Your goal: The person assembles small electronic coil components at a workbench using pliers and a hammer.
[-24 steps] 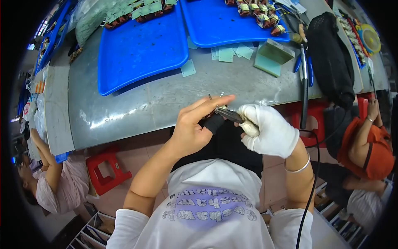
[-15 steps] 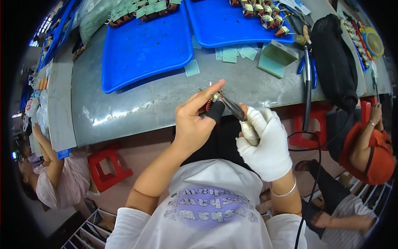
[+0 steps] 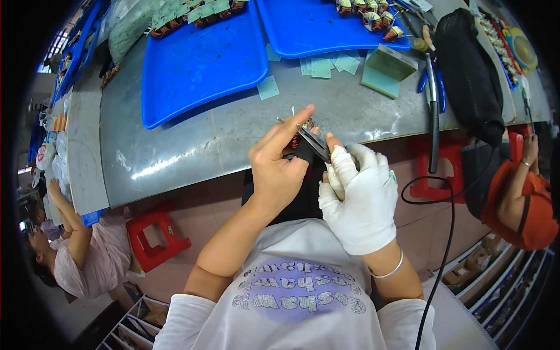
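Centrally, a small wound coil (image 3: 300,133) — copper-coloured, ring-like, partly hidden by fingers — is sitting above the near edge of a dull grey metal bench (image 3: 192,146), scuffed and faintly shining.

Slim metal pliers (image 3: 315,146) with pale grips are meeting the coil from the right; whether the tips are closing on its wire is too small to tell.

Left hand (image 3: 274,169), bare: thumb and forefinger are pinching the coil, the forefinger stretching up and to the right, the other fingers curling in.

Right hand (image 3: 361,195), in a white knit glove with the fingertips bare: it is wrapping tightly round the plier grips, a thin bangle lying on the wrist.

Around them —
- two shallow blue plastic trays, one (image 3: 198,58) far left and one (image 3: 315,26) far centre, smooth with rounded rims, each carrying more wound coils along its far side;
- pale green card squares (image 3: 324,65) lying flat between trays and hands, with a small green box (image 3: 388,70) just to their right;
- blue-handled pliers (image 3: 431,87) lying on the bench further right, beside a black fabric bag (image 3: 469,70);
- a black cable (image 3: 446,233) trailing down on the right;
- red plastic stools (image 3: 154,239) standing below the bench;
- other people sitting at far left and far right.
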Tool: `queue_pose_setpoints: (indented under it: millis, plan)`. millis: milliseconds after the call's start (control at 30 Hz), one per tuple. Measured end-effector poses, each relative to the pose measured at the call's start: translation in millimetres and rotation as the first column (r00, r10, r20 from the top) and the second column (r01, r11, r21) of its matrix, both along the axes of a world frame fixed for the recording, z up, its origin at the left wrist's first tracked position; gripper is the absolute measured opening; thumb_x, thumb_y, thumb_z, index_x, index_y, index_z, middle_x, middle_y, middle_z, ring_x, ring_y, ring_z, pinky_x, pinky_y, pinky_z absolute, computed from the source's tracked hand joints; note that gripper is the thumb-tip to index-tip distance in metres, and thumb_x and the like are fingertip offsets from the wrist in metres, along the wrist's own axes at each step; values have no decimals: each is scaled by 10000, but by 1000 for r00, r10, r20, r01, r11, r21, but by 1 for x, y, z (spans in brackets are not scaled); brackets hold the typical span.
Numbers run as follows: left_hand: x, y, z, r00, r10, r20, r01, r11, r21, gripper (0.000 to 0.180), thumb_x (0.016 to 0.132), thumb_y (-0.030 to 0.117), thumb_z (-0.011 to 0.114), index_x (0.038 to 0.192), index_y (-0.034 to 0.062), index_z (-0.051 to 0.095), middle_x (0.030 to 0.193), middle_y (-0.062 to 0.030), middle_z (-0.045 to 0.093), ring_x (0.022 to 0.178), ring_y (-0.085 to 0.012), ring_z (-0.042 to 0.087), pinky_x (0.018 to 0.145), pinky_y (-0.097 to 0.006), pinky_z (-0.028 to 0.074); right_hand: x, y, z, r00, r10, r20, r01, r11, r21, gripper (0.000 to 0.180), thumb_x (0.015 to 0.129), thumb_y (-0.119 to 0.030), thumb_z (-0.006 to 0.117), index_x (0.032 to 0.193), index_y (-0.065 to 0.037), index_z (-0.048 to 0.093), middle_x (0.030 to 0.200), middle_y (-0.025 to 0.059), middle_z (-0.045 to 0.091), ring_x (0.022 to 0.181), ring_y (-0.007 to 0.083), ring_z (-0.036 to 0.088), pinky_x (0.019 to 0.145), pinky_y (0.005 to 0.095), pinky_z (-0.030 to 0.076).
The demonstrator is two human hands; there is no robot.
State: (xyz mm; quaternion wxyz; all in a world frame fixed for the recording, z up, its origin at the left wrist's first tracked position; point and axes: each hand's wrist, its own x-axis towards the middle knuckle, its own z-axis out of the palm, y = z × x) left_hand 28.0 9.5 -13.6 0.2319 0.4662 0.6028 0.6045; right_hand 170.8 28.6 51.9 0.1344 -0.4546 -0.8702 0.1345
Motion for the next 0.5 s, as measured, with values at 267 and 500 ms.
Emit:
queue_pose_setpoints:
  millis: [267, 500]
  plan:
    - [7, -3, -2, 997, 62, -35, -61, 997, 41, 471, 785, -140, 587, 1216, 34, 660, 897, -120, 648, 787, -146, 658, 660, -259, 543, -2, -3, -2, 995, 26, 101, -36, 994, 99, 619, 714, -214, 726, 1315, -175, 585, 965, 90, 559, 799, 282, 553, 674, 419, 481]
    - [17, -3, -4, 987, 140, -80, -135, 989, 68, 483, 758, -169, 536, 1179, 26, 670, 897, -127, 645, 762, -167, 654, 650, -263, 538, 7, 2, -23, 996, 89, 16, -90, 982, 164, 634, 700, -132, 714, 1318, -129, 573, 897, 89, 562, 735, 277, 559, 600, 399, 506]
